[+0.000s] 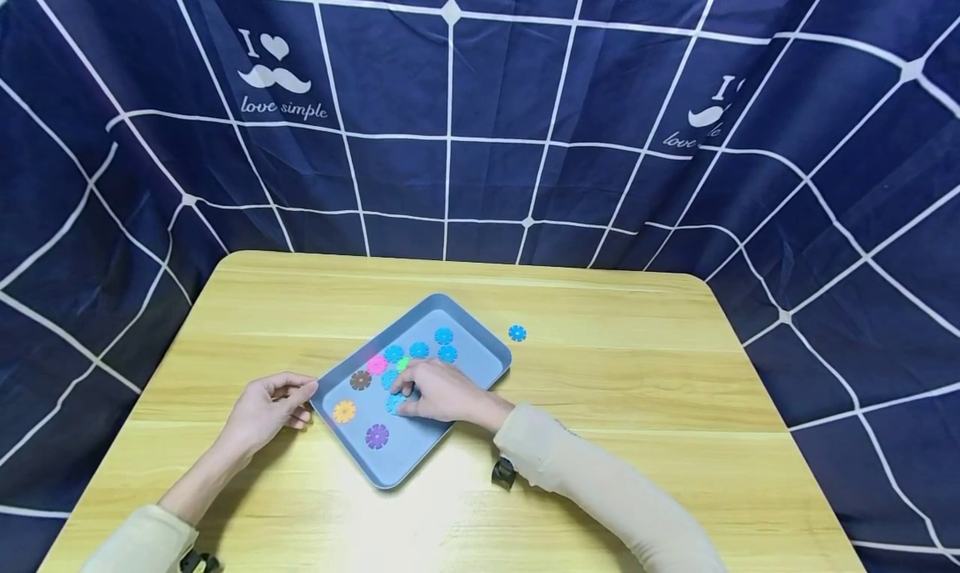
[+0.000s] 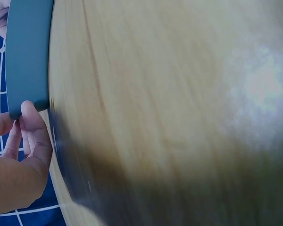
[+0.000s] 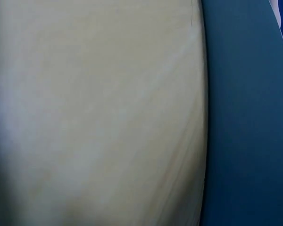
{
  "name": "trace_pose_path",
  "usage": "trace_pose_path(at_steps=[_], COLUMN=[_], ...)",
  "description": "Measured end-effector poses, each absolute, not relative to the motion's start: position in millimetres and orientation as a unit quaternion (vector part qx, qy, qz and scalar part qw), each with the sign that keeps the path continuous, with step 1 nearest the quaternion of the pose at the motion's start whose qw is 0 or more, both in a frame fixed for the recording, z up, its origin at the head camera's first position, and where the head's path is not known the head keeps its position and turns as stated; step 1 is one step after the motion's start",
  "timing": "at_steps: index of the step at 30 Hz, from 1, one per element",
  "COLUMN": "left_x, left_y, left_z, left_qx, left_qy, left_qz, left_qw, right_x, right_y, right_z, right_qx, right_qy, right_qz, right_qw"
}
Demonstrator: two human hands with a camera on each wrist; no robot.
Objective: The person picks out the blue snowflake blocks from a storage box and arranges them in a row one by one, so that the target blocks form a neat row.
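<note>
My left hand (image 1: 270,410) pinches the left corner of a blue-grey tray (image 1: 480,360) between thumb and fingers; the left wrist view shows the thumb (image 2: 32,115) on the tray's outer wall (image 2: 28,56). Inside the tray my right hand (image 1: 438,391) reaches down with bent fingers. Its thumb and forefinger lie at either side of a blue notched plastic disc (image 1: 393,403); I cannot tell whether they pinch it. Around it lie several more blue discs (image 1: 418,350), a pink one (image 1: 377,364), a green one (image 1: 403,363), a brown one (image 1: 361,379), an orange one (image 1: 344,411) and a purple one (image 1: 377,436).
A single blue disc (image 1: 517,333) lies on the wooden table (image 1: 630,373), just beyond the tray's right corner. A dark blue curtain with white lines (image 1: 495,173) hangs behind the table and along both sides. The right wrist view holds only tabletop, tray wall and a bit of background.
</note>
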State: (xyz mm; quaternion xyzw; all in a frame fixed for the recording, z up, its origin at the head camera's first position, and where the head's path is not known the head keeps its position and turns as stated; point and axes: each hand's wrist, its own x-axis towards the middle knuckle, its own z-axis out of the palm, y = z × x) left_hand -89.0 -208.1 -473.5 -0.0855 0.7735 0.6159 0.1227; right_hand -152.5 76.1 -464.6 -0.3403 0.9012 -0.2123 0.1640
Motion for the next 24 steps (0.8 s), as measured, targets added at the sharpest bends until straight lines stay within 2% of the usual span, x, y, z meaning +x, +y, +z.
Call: trace_pose_path(at_steps=[24], left_x=[-91.3], left_y=[-211.6], left_z=[-481.1], left_qx=[-0.076], left_qy=[0.779], left_qz=[0.609], left_qw=[0.128], right_x=[-150.8], right_y=[75.4], right_z=[-468.6], right_qx=[-0.335], right_qy=[0.896], right_qz=[-0.241], right_qw=[0.164])
